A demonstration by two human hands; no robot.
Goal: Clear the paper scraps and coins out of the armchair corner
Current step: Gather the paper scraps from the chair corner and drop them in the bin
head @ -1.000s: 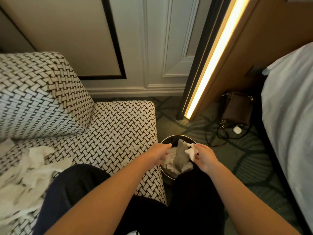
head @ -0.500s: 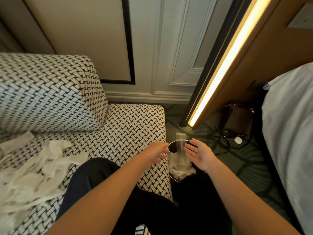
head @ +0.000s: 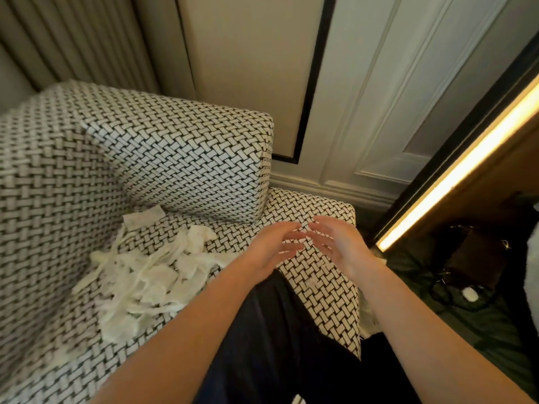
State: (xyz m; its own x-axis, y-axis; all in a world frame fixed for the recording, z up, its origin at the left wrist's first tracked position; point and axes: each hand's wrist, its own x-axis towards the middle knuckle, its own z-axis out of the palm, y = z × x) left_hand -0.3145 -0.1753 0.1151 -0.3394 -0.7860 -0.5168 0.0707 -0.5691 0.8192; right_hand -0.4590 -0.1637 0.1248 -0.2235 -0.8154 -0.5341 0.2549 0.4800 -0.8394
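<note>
— What are the hands doing?

— Both are empty. The left hand point(head: 271, 249) and the right hand point(head: 339, 246) have their palms turned toward each other, fingers straight and loosely spread, the tips nearly meeting. Blur softens the fingers.

— Over what?

— The front right part of the armchair point(head: 180, 153) seat. I cannot tell whether they touch the fabric.

— And the scraps?

— The scraps point(head: 145, 275) lie in a loose white heap on the seat, left of the left forearm, in the corner where the seat meets the back cushions. The heap's right edge comes near the left wrist. One flat piece point(head: 143, 218) lies at the far end, against the foot of the cushion.

— What's around them?

— A dark trouser leg point(head: 280, 330) lies over the seat's front edge, under the forearms. To the right of the chair a light strip point(head: 455, 176) glows along a dark frame. Below it a brown bag point(head: 478, 258) stands on the carpet, with a small white object point(head: 469, 293) just beside it. Behind the chair are a panelled wall point(head: 393, 97) and a curtain point(head: 73, 39).
</note>
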